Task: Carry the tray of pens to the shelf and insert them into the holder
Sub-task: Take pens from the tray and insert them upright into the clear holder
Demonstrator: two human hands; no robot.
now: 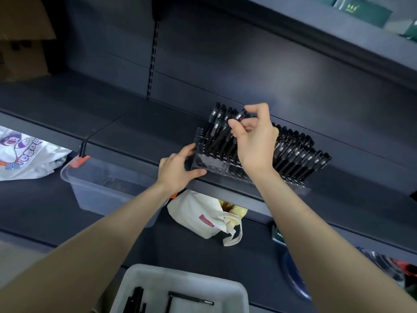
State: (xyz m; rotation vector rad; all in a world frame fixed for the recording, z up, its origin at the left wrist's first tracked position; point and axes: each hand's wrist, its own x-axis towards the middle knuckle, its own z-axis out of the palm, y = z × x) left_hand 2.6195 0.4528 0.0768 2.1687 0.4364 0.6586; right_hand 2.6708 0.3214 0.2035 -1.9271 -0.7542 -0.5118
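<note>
Pinched a black pen (239, 115) between the thumb and curled fingers (257, 108) of the right hand (255, 143), slanted, with its lower end among the pens standing at the left end of the clear acrylic holder (225, 169). Could not tell whether that end had entered a slot. Gripped the holder's left end with the left hand (176, 168), thumb along the front wall and fingers curled round the side. Found the holder at the front edge of the dark shelf (135, 129), packed with rows of black capped pens (300, 154) leaning toward the back edge. Saw the grey tray (187, 279) lower down, well apart from the holder, with a few loose pens (191, 300) lying flat in it. Noted on the lower shelf (45, 204), beneath that front edge, a clear plastic bin (101, 186) with an orange latch, a cream canvas tote bag (198, 213) just beside it, and a white printed cloth (20, 150) toward the left.
</note>
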